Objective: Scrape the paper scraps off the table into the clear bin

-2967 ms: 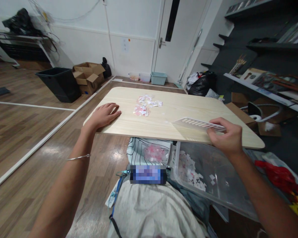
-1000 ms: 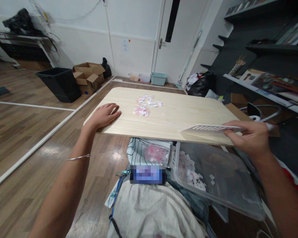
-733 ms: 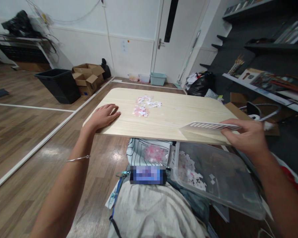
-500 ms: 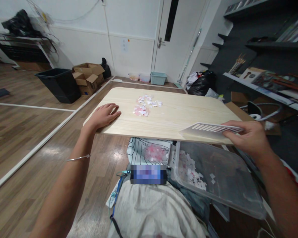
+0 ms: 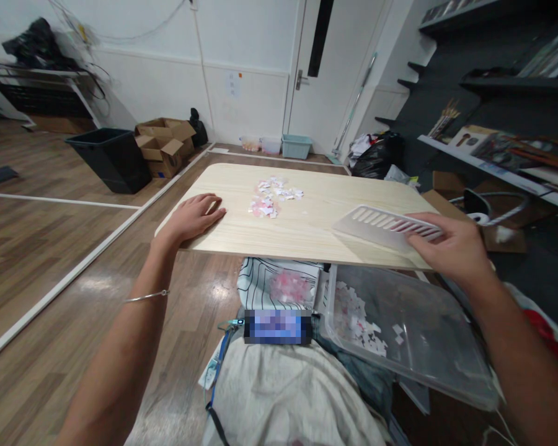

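My left hand (image 5: pixel 198 214) lies palm down on the left end of a pale wooden tabletop (image 5: pixel 320 241), its fingers loosely bent and holding nothing. A little to its right are small white and pink paper scraps (image 5: pixel 265 204) in a loose pile. My right hand (image 5: pixel 451 243) grips one end of a thin white slotted plastic panel (image 5: pixel 372 228), tilted over the right part of the tabletop. I cannot tell whether the panel's lower edge touches the wood. Below the near edge sits a clear plastic bin (image 5: pixel 428 341) with white scraps (image 5: pixel 358 319) at its left side.
Pink scraps (image 5: pixel 291 286) lie on a striped cloth (image 5: pixel 255 285) below the tabletop. Beside it, a blurred-out screen (image 5: pixel 278 326) rests at my lap. A black bin (image 5: pixel 116 162) and cardboard boxes (image 5: pixel 167 152) stand on the floor to the left; dark shelves (image 5: pixel 506 111) line the right.
My right hand has lifted slightly and moved left with the slotted panel, which now shows more of its face. My left hand and the paper scraps have stayed in place.
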`<state>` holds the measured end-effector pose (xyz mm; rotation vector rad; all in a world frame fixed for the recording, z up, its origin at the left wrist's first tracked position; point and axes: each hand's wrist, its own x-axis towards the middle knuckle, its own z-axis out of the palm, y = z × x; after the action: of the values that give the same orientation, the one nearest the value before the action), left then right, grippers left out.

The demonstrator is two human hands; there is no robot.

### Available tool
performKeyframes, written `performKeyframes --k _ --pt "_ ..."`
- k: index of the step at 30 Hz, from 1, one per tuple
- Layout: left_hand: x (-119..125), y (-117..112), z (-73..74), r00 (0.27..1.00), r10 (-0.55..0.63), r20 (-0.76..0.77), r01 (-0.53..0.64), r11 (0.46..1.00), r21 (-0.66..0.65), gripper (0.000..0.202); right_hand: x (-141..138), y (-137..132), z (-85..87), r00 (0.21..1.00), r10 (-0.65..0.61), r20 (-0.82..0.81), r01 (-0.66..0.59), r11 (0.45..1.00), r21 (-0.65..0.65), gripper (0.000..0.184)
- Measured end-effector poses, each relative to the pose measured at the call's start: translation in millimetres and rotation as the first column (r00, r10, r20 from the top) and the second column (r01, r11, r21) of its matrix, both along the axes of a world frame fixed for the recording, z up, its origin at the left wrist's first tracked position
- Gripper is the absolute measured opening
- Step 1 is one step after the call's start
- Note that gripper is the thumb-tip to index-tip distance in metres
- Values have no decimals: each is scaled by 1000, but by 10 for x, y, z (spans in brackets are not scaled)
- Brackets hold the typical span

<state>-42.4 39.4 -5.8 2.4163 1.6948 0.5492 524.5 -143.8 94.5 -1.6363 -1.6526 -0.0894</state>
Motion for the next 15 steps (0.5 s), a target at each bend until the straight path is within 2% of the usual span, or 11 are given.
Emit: performKeyframes --k 4,8,10,13,15 --pt "-8 8 -8 1000 -6 -3 6 1000 1 69 -118 187 -32 1000 23 3 -23 999 -26 44" --pt "-5 2 1 1000 -8 -4 8 1000 1 67 -90 383 -97 975 105 -195 -116 992 -44 45" --pt "2 -4 9 1000 -10 -7 10 1000 -3 69 -81 456 -132 927 94 -362 -143 983 -112 46" --pt "10 -13 15 1000 -4 -10 4 1000 -6 71 -116 510 -152 798 -51 -600 -127 960 -251 55" --pt "11 -16 14 1000 0 -7 0 1000 -4 71 -173 509 -147 714 -139 -686 -124 940 -319 61"
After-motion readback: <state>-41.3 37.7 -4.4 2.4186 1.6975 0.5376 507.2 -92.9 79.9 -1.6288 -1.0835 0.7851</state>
